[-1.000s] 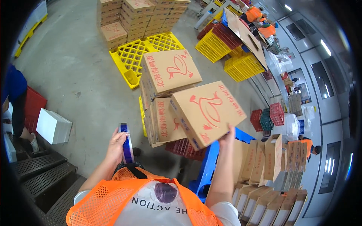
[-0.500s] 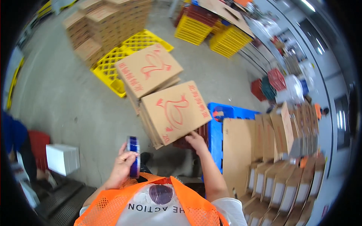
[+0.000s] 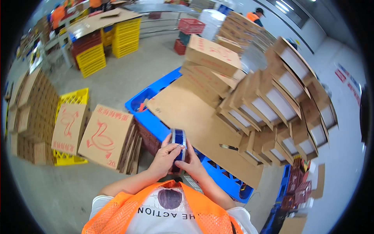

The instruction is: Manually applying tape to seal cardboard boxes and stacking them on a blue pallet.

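Tape roll [image 3: 179, 143], blue-purple, is clamped between my two hands, in line with the near edge of the blue pallet [image 3: 156, 128] as I look down. It stands edge-on to me, its wound face showing, and that narrow outline's long axis runs almost straight out from my chest toward the pallet. My left hand [image 3: 164, 158] closes on its left side, thumb and finger meeting over the tape; my right hand [image 3: 191, 163] presses its right side, thumb low, some fingers hidden. Both forearms slant inward, bringing my wrists close together on the pallet's near side. Cardboard sheet [image 3: 194, 111] covers the pallet; a red-printed carton [image 3: 106, 136] sits left of it.
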Demonstrator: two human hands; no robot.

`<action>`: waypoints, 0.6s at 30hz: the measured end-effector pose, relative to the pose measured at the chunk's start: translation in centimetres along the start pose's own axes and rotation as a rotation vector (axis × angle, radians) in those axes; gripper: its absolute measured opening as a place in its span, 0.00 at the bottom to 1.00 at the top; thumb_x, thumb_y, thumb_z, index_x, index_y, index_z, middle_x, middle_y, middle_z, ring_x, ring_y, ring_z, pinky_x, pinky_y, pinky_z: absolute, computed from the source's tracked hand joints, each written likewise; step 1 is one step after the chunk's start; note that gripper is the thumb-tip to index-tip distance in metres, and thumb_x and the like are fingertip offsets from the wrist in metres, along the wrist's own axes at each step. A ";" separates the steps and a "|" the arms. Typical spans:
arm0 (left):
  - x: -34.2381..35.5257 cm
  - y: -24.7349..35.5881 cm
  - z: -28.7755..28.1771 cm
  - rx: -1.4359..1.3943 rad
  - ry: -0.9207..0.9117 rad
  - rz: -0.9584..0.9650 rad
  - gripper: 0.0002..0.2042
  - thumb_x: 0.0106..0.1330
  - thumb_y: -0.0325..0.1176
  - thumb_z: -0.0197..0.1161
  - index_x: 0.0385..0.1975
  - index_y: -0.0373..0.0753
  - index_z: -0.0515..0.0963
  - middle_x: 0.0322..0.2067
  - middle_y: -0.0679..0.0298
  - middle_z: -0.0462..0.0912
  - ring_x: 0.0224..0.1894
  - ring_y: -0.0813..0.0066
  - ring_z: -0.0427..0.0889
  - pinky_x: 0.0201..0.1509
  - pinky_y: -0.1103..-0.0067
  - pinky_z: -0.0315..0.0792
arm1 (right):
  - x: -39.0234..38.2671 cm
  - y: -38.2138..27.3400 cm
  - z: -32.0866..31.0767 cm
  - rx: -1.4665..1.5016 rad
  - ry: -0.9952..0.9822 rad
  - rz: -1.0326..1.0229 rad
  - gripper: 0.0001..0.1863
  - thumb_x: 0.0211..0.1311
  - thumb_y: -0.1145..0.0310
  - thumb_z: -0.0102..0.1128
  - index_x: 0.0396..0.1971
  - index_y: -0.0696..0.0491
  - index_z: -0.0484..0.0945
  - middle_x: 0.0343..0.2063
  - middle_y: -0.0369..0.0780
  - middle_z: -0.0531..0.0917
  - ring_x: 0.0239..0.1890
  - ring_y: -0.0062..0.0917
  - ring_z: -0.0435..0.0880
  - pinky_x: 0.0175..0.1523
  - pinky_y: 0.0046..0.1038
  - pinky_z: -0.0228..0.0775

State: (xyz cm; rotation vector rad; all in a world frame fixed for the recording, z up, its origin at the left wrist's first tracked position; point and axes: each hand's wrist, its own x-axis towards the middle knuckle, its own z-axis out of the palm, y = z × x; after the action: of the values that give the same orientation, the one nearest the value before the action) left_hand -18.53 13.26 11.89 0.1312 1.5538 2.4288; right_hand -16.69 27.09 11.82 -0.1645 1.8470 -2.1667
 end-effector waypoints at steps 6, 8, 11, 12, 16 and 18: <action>6.9 -6.5 6.8 0.521 -0.259 0.162 0.10 0.59 0.31 0.57 0.38 0.39 0.79 0.60 0.50 0.54 0.61 0.61 0.56 0.62 0.73 0.53 | -3.3 1.2 -11.6 0.045 0.235 -0.010 0.48 0.43 0.77 0.58 0.64 0.53 0.41 0.57 0.43 0.61 0.54 0.25 0.64 0.55 0.24 0.59; 7.9 -7.6 9.2 0.516 -0.330 0.245 0.09 0.57 0.31 0.59 0.36 0.41 0.80 0.59 0.49 0.56 0.60 0.56 0.59 0.61 0.70 0.54 | -4.4 0.3 -14.8 0.127 0.172 0.073 0.46 0.44 0.74 0.57 0.64 0.53 0.44 0.58 0.42 0.59 0.55 0.24 0.63 0.57 0.22 0.56; 9.6 -10.0 11.5 0.601 -0.405 0.331 0.09 0.55 0.29 0.59 0.35 0.39 0.80 0.59 0.50 0.57 0.59 0.55 0.61 0.60 0.69 0.56 | -5.0 1.8 -18.9 0.125 0.112 0.058 0.45 0.45 0.73 0.56 0.64 0.53 0.44 0.57 0.42 0.61 0.55 0.23 0.63 0.57 0.21 0.55; 9.9 -10.6 11.9 0.641 -0.419 0.378 0.09 0.54 0.28 0.60 0.35 0.38 0.80 0.59 0.50 0.57 0.58 0.55 0.61 0.60 0.68 0.56 | -5.3 2.3 -20.0 0.082 0.102 0.109 0.44 0.45 0.73 0.56 0.64 0.53 0.44 0.57 0.41 0.61 0.55 0.23 0.63 0.58 0.22 0.54; 10.7 -11.6 12.9 0.795 -0.455 0.502 0.08 0.51 0.29 0.61 0.32 0.42 0.81 0.57 0.50 0.60 0.56 0.53 0.64 0.61 0.63 0.54 | -6.0 3.7 -22.4 0.088 0.048 0.107 0.44 0.46 0.71 0.58 0.64 0.53 0.45 0.59 0.42 0.58 0.58 0.24 0.60 0.59 0.23 0.53; 11.1 -10.9 13.4 0.959 -0.535 0.563 0.08 0.51 0.30 0.60 0.32 0.43 0.81 0.57 0.53 0.61 0.57 0.53 0.64 0.60 0.55 0.51 | -5.7 4.7 -23.1 0.004 0.074 0.057 0.44 0.46 0.70 0.59 0.64 0.53 0.45 0.60 0.43 0.56 0.59 0.25 0.58 0.60 0.24 0.53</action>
State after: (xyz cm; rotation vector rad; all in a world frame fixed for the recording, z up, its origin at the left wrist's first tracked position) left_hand -24.58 32.33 7.05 1.3991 2.4134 1.4575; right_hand -16.83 49.96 3.76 -0.0314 1.8629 -2.1652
